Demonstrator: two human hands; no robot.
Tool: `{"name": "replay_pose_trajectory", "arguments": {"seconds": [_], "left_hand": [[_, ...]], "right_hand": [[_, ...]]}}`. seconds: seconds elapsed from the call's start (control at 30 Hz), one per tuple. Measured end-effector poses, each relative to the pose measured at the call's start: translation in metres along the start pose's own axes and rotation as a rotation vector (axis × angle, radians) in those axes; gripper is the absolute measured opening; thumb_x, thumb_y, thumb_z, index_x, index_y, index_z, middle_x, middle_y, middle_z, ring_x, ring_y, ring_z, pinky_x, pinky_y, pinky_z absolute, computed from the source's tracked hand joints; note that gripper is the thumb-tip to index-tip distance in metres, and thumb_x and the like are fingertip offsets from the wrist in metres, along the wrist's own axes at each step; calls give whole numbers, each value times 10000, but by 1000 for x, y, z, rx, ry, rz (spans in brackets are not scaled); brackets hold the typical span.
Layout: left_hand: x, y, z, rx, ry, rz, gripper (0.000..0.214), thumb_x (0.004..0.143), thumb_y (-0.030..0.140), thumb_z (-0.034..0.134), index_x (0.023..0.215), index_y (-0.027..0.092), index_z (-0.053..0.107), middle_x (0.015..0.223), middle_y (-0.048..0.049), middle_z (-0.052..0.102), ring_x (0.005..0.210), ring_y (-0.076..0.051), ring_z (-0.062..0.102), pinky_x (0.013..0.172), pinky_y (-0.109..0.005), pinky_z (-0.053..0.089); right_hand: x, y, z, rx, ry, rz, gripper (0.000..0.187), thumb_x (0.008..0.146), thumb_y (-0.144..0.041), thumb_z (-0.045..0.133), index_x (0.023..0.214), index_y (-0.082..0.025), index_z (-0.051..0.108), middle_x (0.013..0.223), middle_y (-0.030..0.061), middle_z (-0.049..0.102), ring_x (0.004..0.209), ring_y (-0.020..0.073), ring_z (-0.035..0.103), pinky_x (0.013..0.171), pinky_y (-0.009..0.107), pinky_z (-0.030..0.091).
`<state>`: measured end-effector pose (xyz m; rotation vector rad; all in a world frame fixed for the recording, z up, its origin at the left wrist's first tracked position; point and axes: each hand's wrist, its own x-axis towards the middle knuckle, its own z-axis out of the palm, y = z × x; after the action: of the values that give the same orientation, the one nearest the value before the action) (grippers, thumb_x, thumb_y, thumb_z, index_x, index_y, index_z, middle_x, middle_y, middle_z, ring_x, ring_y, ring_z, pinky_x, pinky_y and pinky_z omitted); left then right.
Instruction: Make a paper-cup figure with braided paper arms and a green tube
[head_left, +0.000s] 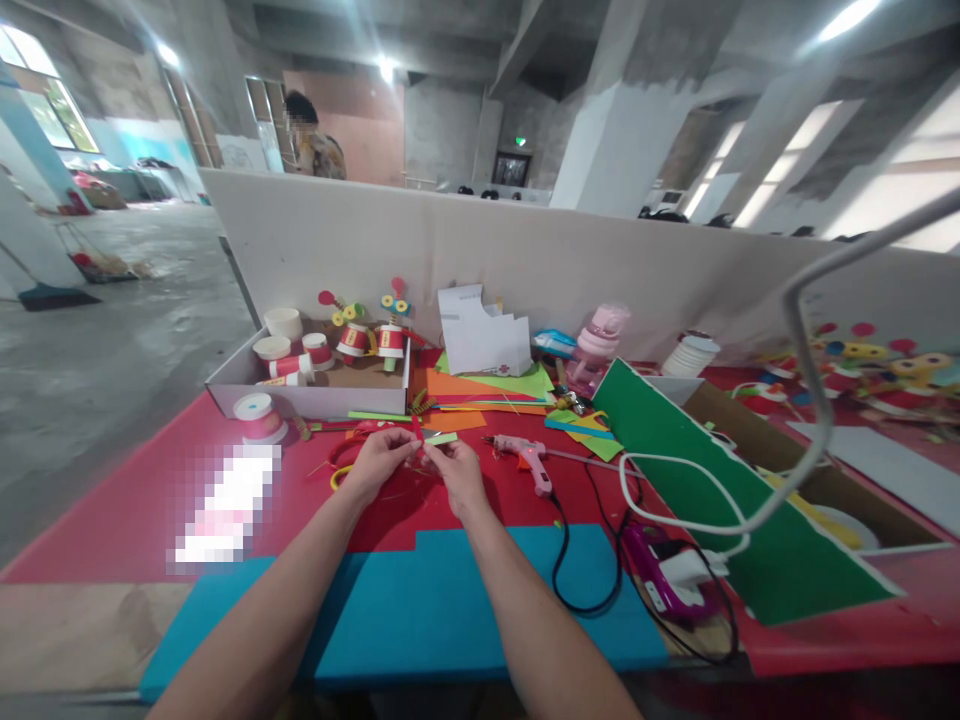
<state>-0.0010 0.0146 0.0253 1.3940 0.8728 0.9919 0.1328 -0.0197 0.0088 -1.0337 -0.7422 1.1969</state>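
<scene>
Above the red table cover, my left hand (379,460) and my right hand (459,474) meet, both pinched on a small craft piece (420,447) with thin red and green strips. What exactly the piece is stays too small to tell. A pink glue gun (525,458) lies just right of my right hand, its black cord running toward me. A blue foam sheet (420,610) lies under my forearms. Red scissors handles (346,455) lie left of my left hand.
A cardboard box (300,398) at the back left holds paper-cup figures (371,340). Coloured paper sheets (487,390), a white folded card (484,335), a pink bottle (596,350) and a green sheet (720,510) lie to the right. A person (315,140) stands beyond the partition (525,250).
</scene>
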Motion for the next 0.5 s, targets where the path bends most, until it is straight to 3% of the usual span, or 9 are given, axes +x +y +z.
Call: {"name": "replay_pose_trajectory", "arguments": {"seconds": [0.5], "left_hand": [[2, -4, -3, 10, 55, -3, 261, 695, 382, 721, 683, 141, 624, 542, 32, 551, 514, -80, 452, 545, -210, 326]], "right_hand": [[3, -1, -4, 57, 42, -111, 269, 614, -379, 776, 725, -173, 645, 585, -47, 619, 559, 96, 552, 597, 214, 443]]}}
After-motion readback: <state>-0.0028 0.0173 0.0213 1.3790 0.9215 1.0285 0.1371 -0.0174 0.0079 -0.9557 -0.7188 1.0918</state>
